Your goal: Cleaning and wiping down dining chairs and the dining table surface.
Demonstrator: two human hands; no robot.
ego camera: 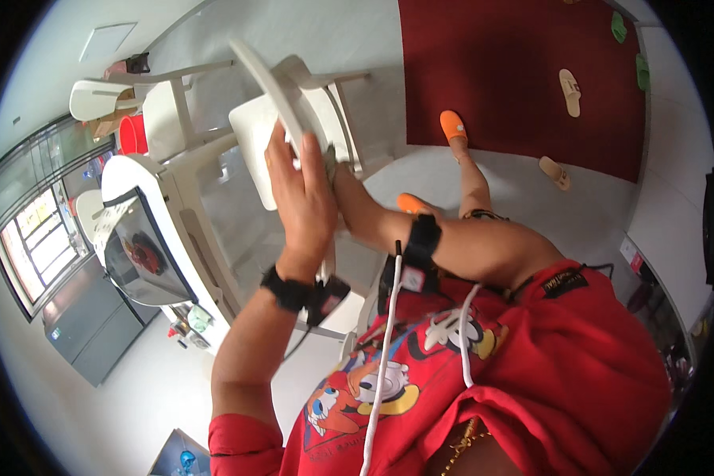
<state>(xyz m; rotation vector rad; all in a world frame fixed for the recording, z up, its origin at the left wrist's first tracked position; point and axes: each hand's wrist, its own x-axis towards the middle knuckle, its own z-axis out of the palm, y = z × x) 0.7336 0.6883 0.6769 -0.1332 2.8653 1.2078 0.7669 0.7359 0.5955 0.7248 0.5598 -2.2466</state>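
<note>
My left hand (305, 205) grips the edge of the curved backrest (265, 74) of a white chair, thumb on one side and fingers on the other. The chair's pale seat (251, 134) shows beyond the fingers. Close beside it, my right hand (346, 187) presses a greyish-green cloth (331, 162) against the backrest. Its fingers are partly hidden behind the left hand. Both wrists carry black straps with small devices.
A white table (132, 171) at left bears a mesh food cover (149, 253) over a dish. Another white chair (165, 119) and a red bucket (132, 135) stand beyond. A dark red mat (500, 89) and loose beige slippers (569, 92) lie on the floor at upper right.
</note>
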